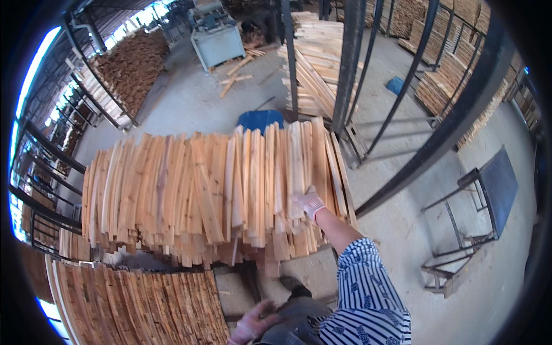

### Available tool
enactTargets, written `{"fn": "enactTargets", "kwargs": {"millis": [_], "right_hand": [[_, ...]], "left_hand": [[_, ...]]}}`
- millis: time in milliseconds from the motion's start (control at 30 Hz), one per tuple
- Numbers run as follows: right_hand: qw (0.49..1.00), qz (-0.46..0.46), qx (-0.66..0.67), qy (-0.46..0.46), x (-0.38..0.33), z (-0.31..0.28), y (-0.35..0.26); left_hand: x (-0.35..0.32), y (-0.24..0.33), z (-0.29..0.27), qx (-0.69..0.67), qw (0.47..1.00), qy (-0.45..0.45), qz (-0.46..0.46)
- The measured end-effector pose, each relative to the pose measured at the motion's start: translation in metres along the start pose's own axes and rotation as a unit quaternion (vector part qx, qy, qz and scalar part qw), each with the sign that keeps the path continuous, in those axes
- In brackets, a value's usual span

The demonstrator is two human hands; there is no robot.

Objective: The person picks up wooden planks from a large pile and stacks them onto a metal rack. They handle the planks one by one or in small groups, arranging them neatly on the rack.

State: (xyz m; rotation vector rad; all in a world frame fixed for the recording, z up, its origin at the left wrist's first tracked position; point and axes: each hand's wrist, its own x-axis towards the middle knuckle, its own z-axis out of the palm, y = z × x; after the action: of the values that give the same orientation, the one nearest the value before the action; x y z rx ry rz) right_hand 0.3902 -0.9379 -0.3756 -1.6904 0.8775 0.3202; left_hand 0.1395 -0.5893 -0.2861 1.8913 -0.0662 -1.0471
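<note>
Gloved right hand, slim wooden boards

No readable text, numbers or signs anywhere.

- We count one left hand and one right hand, two in all.
- We see one broad plank pile under the right hand.
- We see one tight plank row at lower left.
- We count one blue tub and one striped sleeve.
- Individual planks overlap too closely for us to count.
</note>
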Motion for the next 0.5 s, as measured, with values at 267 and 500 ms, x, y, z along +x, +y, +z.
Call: {"fn": "enactTargets", "kwargs": {"millis": [267, 500], "right_hand": [[0.917, -0.055, 0.301, -0.257, -0.206, 0.009, 0.157], [0.805, 0.005, 0.249, -0.539, -0.346, 0.033, 0.212]], "left_hand": [[0.022, -0.054, -0.017, -0.419, 0.899, -0.023, 0.126], [0.015, -0.069, -0.011, -0.576, 0.771, -0.078, 0.26]]}}
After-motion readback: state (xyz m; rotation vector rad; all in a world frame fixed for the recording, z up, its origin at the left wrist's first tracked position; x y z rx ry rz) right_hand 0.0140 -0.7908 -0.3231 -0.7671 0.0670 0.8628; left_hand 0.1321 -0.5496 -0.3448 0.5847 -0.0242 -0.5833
